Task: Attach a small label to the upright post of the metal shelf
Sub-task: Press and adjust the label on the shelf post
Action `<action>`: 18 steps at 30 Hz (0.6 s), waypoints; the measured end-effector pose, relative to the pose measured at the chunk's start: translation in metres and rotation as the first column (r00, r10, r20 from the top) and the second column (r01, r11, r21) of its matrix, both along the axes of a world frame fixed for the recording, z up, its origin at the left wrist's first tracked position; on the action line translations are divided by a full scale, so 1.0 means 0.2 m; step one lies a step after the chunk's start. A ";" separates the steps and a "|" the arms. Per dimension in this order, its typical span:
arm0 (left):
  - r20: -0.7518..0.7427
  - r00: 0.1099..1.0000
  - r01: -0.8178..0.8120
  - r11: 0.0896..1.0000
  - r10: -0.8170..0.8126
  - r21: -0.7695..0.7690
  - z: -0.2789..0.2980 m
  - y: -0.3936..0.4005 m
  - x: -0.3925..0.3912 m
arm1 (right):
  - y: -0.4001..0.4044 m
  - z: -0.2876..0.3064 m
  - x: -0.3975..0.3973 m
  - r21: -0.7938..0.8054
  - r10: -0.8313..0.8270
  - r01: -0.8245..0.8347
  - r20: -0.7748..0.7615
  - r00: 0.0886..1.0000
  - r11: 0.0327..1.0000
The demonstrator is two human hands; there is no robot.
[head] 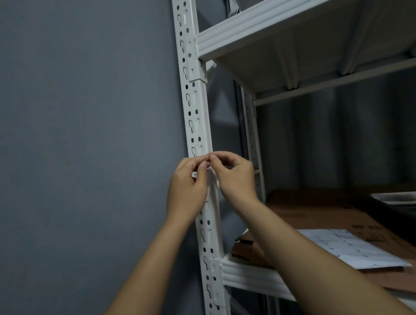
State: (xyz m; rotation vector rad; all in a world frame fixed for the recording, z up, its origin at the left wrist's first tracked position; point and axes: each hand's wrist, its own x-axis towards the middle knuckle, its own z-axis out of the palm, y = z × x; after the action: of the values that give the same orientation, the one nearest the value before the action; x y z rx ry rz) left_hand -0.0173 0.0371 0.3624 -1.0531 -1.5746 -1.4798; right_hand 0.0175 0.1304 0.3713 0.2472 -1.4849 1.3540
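- While both hands meet in front of the upright post (198, 123) of the metal shelf (291, 26), I find the small label (208, 155) almost hidden: only a pale sliver shows at the fingertips, level with the post's front face, and I cannot tell whether it touches the metal.
- Left hand (188, 185) sits just left of the post, fingers curled inward, thumb and forefinger closed on the sliver's left end.
- Right hand (235, 175) sits just right of the post, fingers likewise curled, thumb and forefinger pinching the right end; the two sets of fingertips nearly touch.
- Both bare forearms rise from the lower edge of my view and cross in front of the post's lower stretch.
- Painted white, the post is a folded steel strip punched with paired columns of round holes and keyhole slots, smooth and faintly glossy.
- Ribbed white beams hook into it through riveted brackets, one above the hands and one below.
- From underneath, the upper deck shows pressed stiffening ridges.
- On the lower shelf lies flat brown cardboard (329, 222), matte and creased, with a printed white sheet (351, 248) on top.
- Behind the post stands a plain grey wall (78, 141), even and matte.
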 end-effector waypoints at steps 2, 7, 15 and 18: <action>0.007 1.000 0.007 1.000 -0.007 0.008 0.01 -0.02 0.00 | 0.01 0.01 0.02 -0.006 0.079 -0.079 0.037 0.996 0.997; 0.124 0.986 0.111 0.993 -0.115 0.036 0.03 -0.05 -0.06 | 0.03 0.02 0.01 -0.032 0.070 -0.067 0.093 0.993 0.997; 0.050 0.967 -0.249 0.968 0.250 -0.021 -0.03 -0.05 -0.18 | 0.08 -0.05 -0.09 0.068 -0.111 0.104 0.100 0.989 0.992; 0.050 0.946 -0.318 0.947 0.320 -0.054 -0.05 -0.05 -0.22 | 0.05 -0.04 -0.13 0.131 -0.094 0.080 0.105 0.990 0.988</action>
State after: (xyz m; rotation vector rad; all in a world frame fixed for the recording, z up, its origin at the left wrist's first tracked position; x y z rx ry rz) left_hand -0.0615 0.0278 0.3516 -0.7407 -1.7339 -1.2670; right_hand -0.0085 0.1403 0.3624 0.1876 -1.6579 1.2219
